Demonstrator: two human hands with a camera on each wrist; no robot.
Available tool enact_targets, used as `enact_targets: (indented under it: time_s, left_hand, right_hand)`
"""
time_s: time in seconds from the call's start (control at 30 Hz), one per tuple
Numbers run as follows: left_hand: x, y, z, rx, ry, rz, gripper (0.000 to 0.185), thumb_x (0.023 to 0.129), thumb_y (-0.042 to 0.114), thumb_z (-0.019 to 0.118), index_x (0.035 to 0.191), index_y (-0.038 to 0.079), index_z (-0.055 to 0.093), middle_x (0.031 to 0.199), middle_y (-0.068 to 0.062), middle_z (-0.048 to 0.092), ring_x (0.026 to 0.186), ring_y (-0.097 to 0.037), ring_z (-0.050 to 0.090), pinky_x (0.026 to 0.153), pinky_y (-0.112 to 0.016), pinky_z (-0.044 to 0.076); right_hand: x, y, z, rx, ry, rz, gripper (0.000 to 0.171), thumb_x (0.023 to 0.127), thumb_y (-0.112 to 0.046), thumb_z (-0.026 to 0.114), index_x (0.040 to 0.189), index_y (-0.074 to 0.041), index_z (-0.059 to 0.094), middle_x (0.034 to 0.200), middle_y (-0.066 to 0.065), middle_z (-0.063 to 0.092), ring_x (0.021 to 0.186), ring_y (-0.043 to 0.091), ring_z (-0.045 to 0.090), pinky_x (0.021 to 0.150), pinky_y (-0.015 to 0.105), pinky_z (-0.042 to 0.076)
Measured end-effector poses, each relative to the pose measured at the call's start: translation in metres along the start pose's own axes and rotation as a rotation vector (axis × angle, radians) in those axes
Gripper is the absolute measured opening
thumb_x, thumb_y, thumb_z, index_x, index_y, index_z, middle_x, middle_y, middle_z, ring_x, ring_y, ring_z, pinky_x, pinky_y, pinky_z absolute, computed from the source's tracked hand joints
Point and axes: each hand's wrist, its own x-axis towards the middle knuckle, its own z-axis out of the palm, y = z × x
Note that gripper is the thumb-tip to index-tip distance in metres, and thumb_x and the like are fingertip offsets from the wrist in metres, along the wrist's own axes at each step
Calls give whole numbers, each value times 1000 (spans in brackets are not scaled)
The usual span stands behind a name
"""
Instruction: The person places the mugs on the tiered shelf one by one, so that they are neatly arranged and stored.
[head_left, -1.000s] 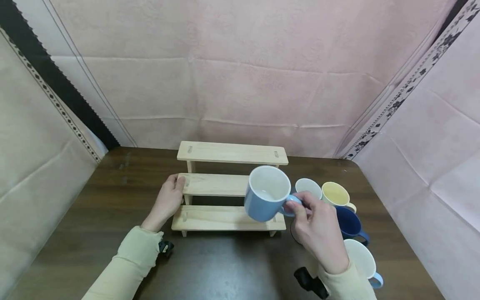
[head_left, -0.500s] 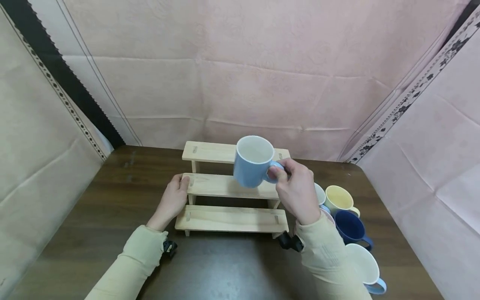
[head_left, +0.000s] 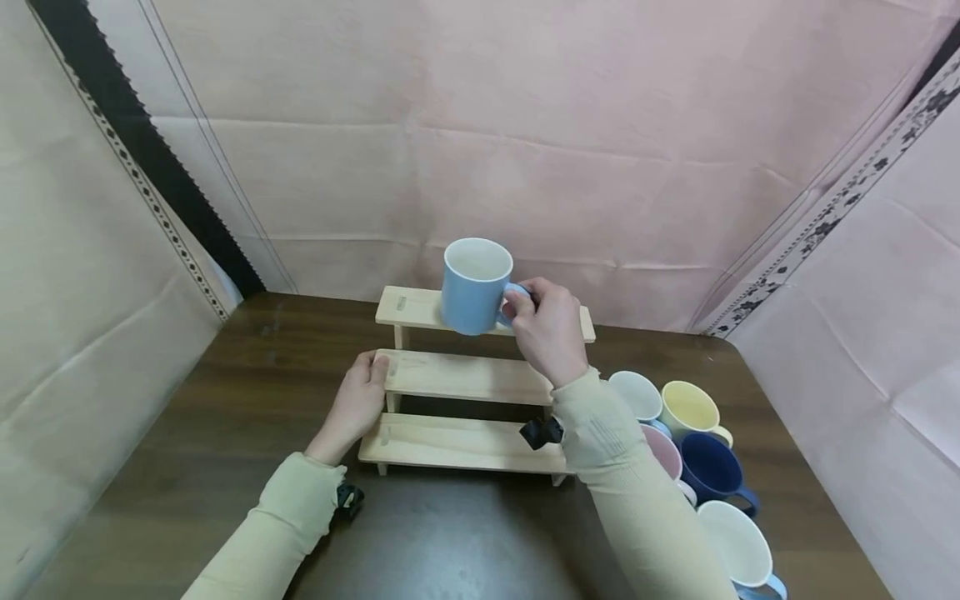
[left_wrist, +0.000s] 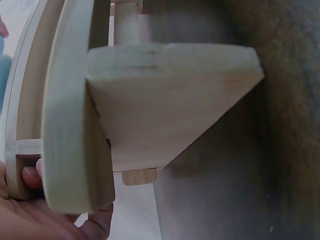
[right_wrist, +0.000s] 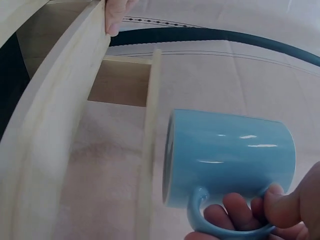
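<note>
Dark tabletop (head_left: 187, 433): right hand (head_left: 551, 329) fingers hook light-blue ceramic mug (head_left: 472, 283) over three-tier wooden rack (head_left: 465, 379) (unplaced); left hand (head_left: 356, 404) grips rack, shelves bare.

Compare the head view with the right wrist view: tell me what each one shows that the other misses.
Only the head view shows the table, the whole three-step rack, the spare mugs at its right, and the left hand gripping the middle step's left end. Only the right wrist view shows the blue mug's side close up, with fingers curled through its handle. Both show the right hand holding the blue mug by its handle near the top step, and the pink backdrop.
</note>
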Motion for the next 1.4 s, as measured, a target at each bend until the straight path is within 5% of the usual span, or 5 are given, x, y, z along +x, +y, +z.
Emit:
enact_targets:
  time_s: [0.4, 1.0, 1.4]
  left_hand:
    - [1, 0, 1, 8, 19, 9, 51, 108, 28, 29, 138, -13, 36, 137, -33, 45, 130, -42, 40, 107, -53, 32]
    - [1, 1, 1, 9, 16, 16, 52, 108, 28, 30, 138, -14, 36, 135, -33, 46, 130, -42, 41, 108, -53, 32]
    - [3, -1, 1, 11, 12, 19, 51, 108, 27, 31, 138, -13, 37, 136, -33, 45, 130, -42, 41, 108, -52, 32]
  right_hand:
    - [21, -1, 26, 19, -9, -7, 18, 97, -16, 60, 97, 0, 70, 83, 9, 70, 75, 19, 66, 69, 34, 55]
    - [21, 0, 25, -3, -91, -24, 25, 101, -24, 55, 103, -1, 64, 88, 9, 67, 80, 19, 63, 72, 35, 52]
    - [-5, 4, -6, -82, -103, -50, 42, 97, -35, 59, 124, -3, 58, 124, 13, 53, 116, 28, 49, 93, 43, 44]
